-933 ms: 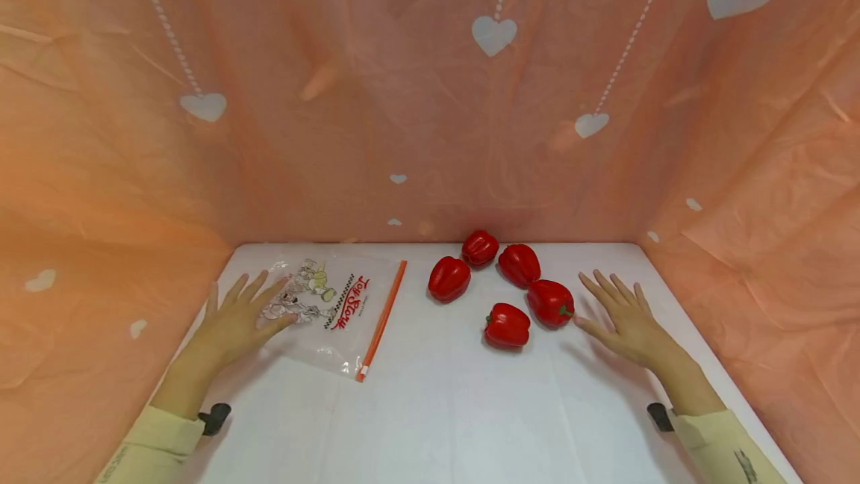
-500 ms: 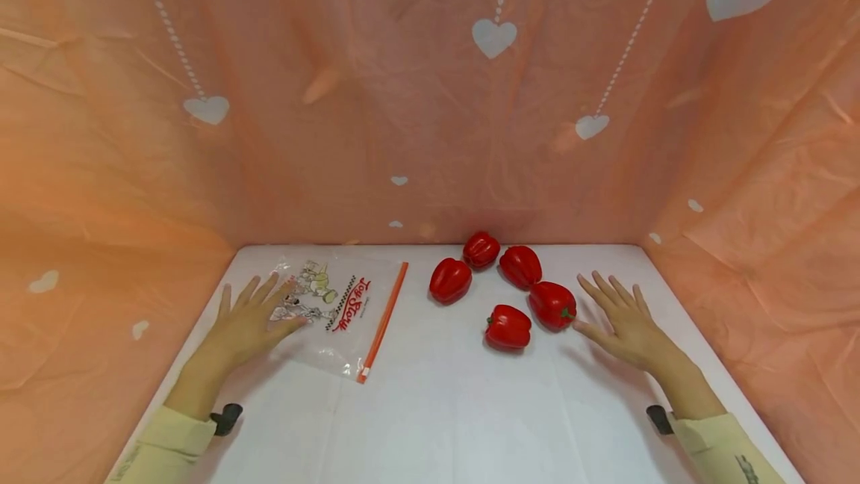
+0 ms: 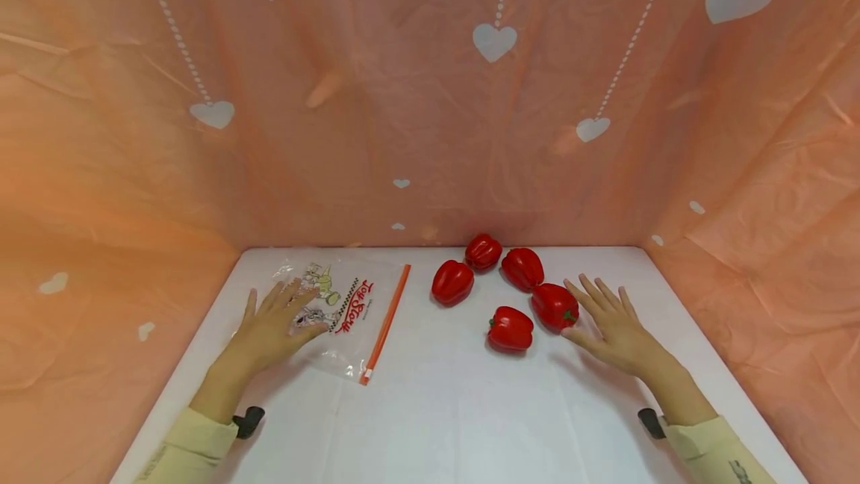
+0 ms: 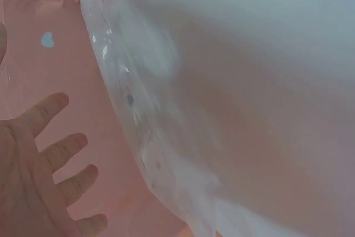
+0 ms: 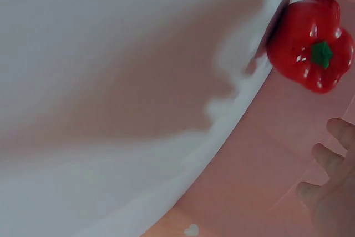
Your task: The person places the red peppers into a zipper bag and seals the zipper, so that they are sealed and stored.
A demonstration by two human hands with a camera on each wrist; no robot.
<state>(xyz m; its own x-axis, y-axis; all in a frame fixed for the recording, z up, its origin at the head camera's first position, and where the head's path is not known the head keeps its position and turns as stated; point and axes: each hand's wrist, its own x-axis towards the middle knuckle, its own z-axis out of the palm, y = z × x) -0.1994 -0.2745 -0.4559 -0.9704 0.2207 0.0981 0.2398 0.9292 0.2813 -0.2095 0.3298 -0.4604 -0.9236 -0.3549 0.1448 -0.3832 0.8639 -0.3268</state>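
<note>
My left hand (image 3: 272,334), fingers spread, hovers over the left part of a clear zip bag (image 3: 369,312) with a printed cartoon design and an orange slider strip. Spread fingers also show on my right hand (image 3: 611,331), whose thumb and fingertips are right beside a red bell pepper (image 3: 554,306) with a green stem. That same pepper fills the upper corner of the right wrist view. Another bell pepper (image 3: 510,329) lies nearer to me. Behind stand three more: a left pepper (image 3: 452,282), a back pepper (image 3: 483,252) and a right pepper (image 3: 522,269). Both hands hold nothing.
A white table (image 3: 430,424) carries everything. Orange cloth (image 3: 430,133) with white hearts encloses the back and both sides, meeting the table just behind the peppers and the bag. Dark wrist devices, such as the left one (image 3: 249,422), sit at each cuff.
My left hand has moved right, farther over the zip bag. My right hand has shifted slightly left toward the nearest pepper. The bag and peppers lie as before; the head view has tilted slightly.
</note>
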